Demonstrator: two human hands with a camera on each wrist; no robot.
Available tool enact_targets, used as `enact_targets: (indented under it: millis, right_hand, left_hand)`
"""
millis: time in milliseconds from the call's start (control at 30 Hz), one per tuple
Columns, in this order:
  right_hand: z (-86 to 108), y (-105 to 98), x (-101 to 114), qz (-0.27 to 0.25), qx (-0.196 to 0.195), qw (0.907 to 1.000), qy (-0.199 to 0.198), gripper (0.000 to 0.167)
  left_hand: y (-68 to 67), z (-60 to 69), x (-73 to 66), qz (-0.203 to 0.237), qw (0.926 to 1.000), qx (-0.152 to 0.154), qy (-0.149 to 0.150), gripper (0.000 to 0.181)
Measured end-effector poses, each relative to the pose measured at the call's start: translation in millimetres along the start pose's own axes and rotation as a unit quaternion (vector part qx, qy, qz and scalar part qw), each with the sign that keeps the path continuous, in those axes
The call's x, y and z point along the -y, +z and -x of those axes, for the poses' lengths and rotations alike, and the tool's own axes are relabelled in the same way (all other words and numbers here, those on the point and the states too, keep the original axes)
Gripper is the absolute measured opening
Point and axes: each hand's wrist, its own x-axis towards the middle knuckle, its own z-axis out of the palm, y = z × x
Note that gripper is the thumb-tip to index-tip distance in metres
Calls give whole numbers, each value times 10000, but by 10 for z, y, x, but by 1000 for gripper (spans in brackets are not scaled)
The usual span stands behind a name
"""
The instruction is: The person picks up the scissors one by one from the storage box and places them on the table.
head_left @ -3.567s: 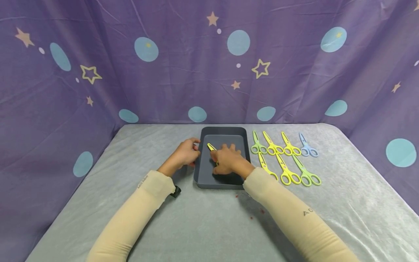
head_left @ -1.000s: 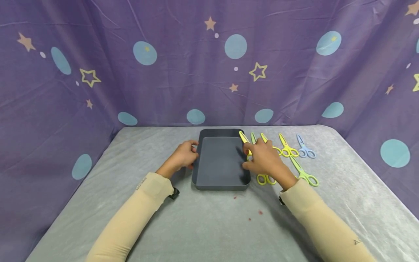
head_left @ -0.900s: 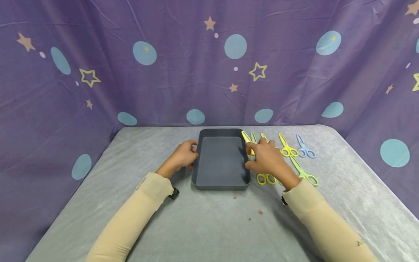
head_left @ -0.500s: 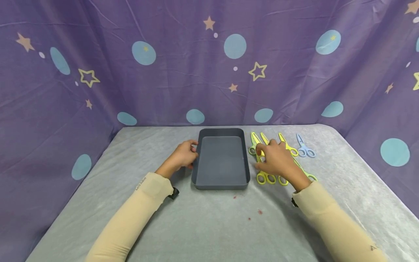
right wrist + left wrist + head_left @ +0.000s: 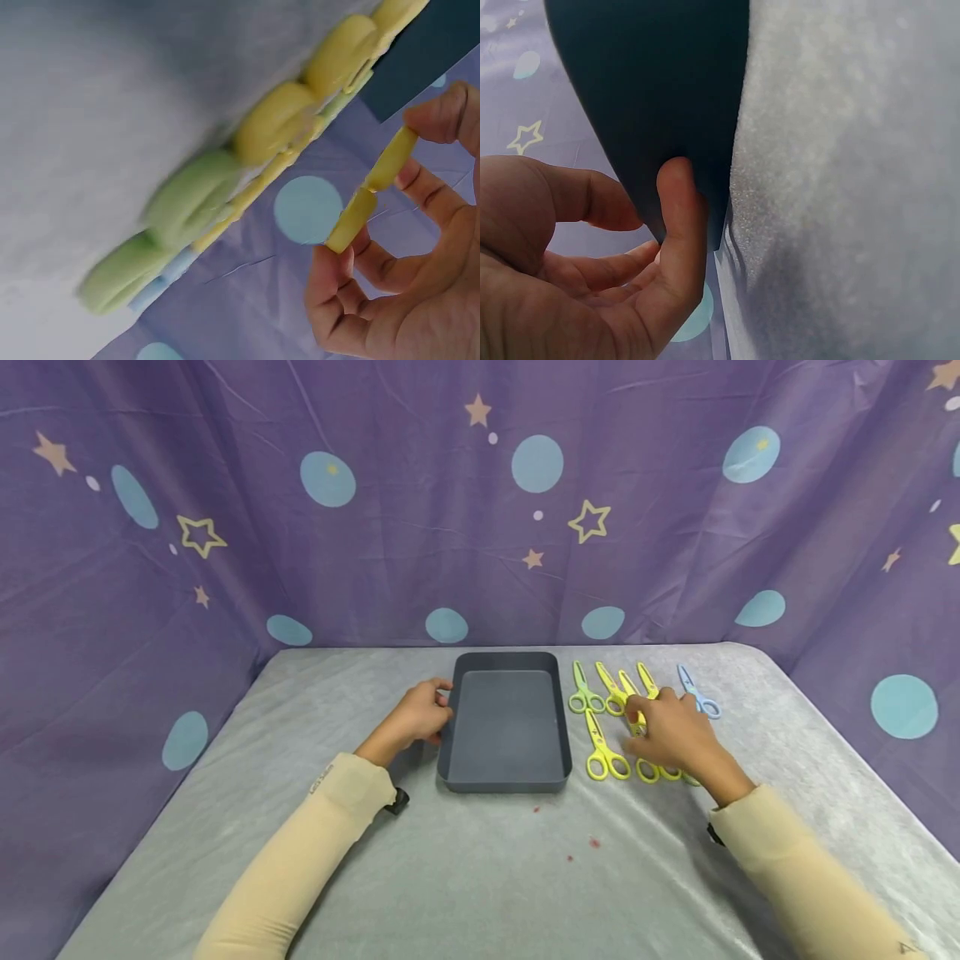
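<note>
In the head view my right hand [image 5: 671, 731] holds yellow scissors [image 5: 628, 683] above the rows of scissors, blades pointing away. The right wrist view shows thumb and fingertips pinching its two handle loops [image 5: 351, 219] from either side. At the left side of a dark grey tray [image 5: 510, 727], my left hand [image 5: 422, 710] touches the wall near the rim. One digit lies flat on the outer wall [image 5: 649, 90] in the left wrist view, while other fingertips meet its edge. Nothing lies in the tray.
Right of the tray, scissors lie in two rows: green [image 5: 586, 697], yellow [image 5: 615, 697] and blue [image 5: 705, 703] ones behind, yellow [image 5: 606, 756] ones in front. Green scissors [image 5: 191, 199] are partly hidden under my right hand in the head view. A purple curtain [image 5: 480, 585] hangs behind the table.
My right hand took the yellow scissors out of the tray and has carried them rightward, over the other scissors. My left hand has stayed at the tray's left side.
</note>
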Motion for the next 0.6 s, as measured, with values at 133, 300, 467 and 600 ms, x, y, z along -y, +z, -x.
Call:
enact_targets:
  millis: [133, 300, 467, 600]
  right_hand:
    - [45, 6, -107, -1, 24, 9999, 134, 26]
    - [114, -10, -238, -95, 182, 9991, 384, 25]
    - [200, -37, -412, -173, 265, 9981, 536, 29]
    - [271, -60, -544, -170, 313, 9977, 581, 31]
  left_hand:
    - [-1, 1, 8, -2, 10000, -20, 17, 54]
    - [-3, 3, 25, -22, 10000, -45, 30, 54]
    - [4, -1, 20, 4, 10000, -27, 42, 54]
    - [11, -16, 26, -16, 10000, -26, 82, 53]
